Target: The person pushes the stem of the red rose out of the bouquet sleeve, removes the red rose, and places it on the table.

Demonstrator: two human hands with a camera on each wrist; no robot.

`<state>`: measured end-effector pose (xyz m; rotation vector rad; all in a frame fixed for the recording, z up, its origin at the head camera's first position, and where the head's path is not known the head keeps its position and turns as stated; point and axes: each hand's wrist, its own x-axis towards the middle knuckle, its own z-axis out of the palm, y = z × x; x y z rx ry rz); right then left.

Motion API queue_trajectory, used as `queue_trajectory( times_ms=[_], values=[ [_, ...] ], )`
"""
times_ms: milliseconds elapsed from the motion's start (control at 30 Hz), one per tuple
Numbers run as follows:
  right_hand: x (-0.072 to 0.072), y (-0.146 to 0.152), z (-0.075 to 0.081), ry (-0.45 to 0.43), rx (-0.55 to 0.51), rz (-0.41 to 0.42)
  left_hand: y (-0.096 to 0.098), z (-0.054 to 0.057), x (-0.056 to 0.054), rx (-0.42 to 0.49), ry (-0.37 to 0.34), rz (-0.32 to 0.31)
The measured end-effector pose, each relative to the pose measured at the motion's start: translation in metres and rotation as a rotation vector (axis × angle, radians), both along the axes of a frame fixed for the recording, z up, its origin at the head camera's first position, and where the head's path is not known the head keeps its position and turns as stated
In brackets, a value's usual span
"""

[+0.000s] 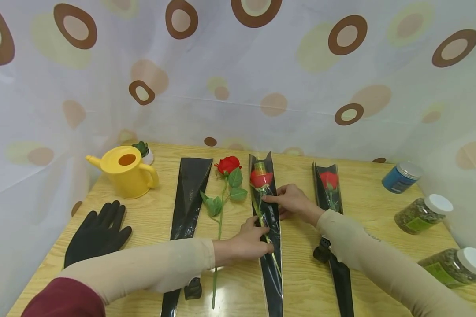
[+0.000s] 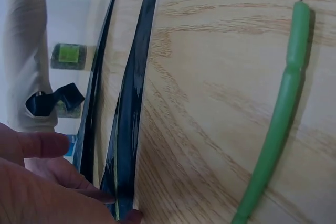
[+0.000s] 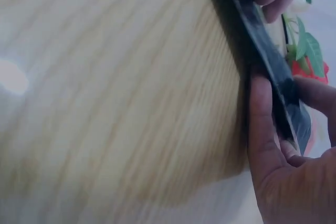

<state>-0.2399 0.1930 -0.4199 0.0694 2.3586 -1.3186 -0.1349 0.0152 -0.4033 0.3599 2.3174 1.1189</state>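
Observation:
In the head view a black-and-clear flower sleeve (image 1: 277,264) lies before me with a red rose (image 1: 261,178) inside it. My right hand (image 1: 293,200) grips its right edge, with thumb and fingers on either face in the right wrist view. Lower down, my left hand (image 1: 247,241) holds the same sleeve from the left, fingertips over the stem area. Left of it lies a loose red rose (image 1: 228,164) with green leaves, its stem passing under my left wrist. The green stem end (image 2: 283,98) shows in the left wrist view.
Another black sleeve (image 1: 188,189) lies on the left, partly under my left arm. A sleeved rose (image 1: 329,179) lies to the right. Around them stand a yellow watering can (image 1: 128,174), a black glove (image 1: 99,233), a blue tin (image 1: 400,177) and a white-lidded jar (image 1: 420,215).

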Motion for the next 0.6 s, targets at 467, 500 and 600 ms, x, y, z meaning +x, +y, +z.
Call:
queue_trajectory(
  times_ms=[467, 500, 600],
  values=[
    [0.009, 0.009, 0.016, -0.091, -0.428, -0.027, -0.016, -0.008, 0.0, 0.203, 0.044, 0.075],
    [0.01, 0.011, 0.02, -0.087, -0.451, -0.041, -0.018, -0.008, -0.001, 0.243, 0.049, 0.084],
    [0.013, 0.014, 0.035, -0.067, -0.504, -0.073, -0.027, -0.007, -0.004, 0.345, 0.093, 0.098]
  ],
)
